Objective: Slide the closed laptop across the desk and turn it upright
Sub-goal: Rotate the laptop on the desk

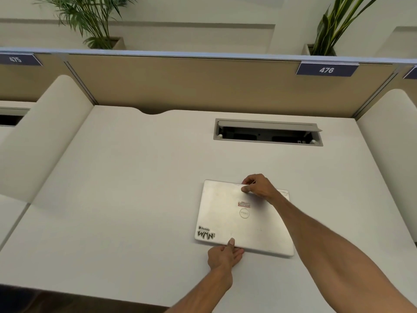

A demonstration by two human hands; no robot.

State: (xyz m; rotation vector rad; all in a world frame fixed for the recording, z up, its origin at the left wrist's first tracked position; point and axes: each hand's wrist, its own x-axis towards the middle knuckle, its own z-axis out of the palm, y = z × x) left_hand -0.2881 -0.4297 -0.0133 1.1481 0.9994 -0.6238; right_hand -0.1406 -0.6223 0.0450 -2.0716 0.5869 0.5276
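Observation:
A closed silver laptop (pixel 225 213) lies flat on the white desk (pixel 126 188), right of centre, with stickers on its lid and its logo upside down to me. My left hand (pixel 223 256) grips the laptop's near edge, thumb on the lid and fingers under it. My right hand (pixel 257 185) pinches the far edge, thumb on top and fingers curled behind. My right forearm crosses over the lid's right side and hides that part.
An open cable tray (pixel 267 133) is cut into the desk beyond the laptop. A tan partition (pixel 191 84) with the number plate 476 (pixel 326 69) closes the back. Rounded white side dividers (pixel 42 132) stand left and right. Potted plants (pixel 94 21) stand behind.

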